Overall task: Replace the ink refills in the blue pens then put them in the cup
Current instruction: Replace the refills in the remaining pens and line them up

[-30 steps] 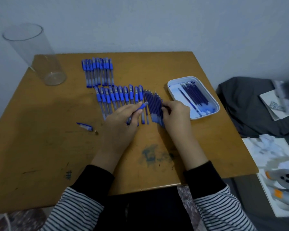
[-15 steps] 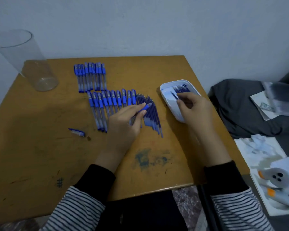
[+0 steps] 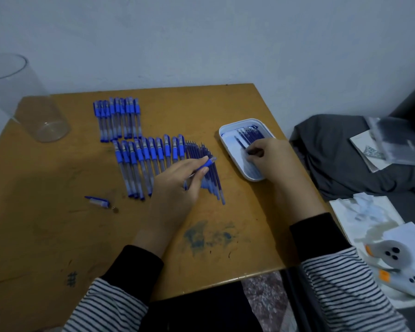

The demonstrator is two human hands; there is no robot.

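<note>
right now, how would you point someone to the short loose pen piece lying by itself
Start at the wooden table and find the lower row of pens in its middle. Just left of that row's near end lies the short pen piece. Unlike the full pens packed side by side, it is stubby, alone and lies crosswise.

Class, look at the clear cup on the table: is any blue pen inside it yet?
No, the clear cup holds nothing, and the blue pens lie in rows outside it on the table.
</note>
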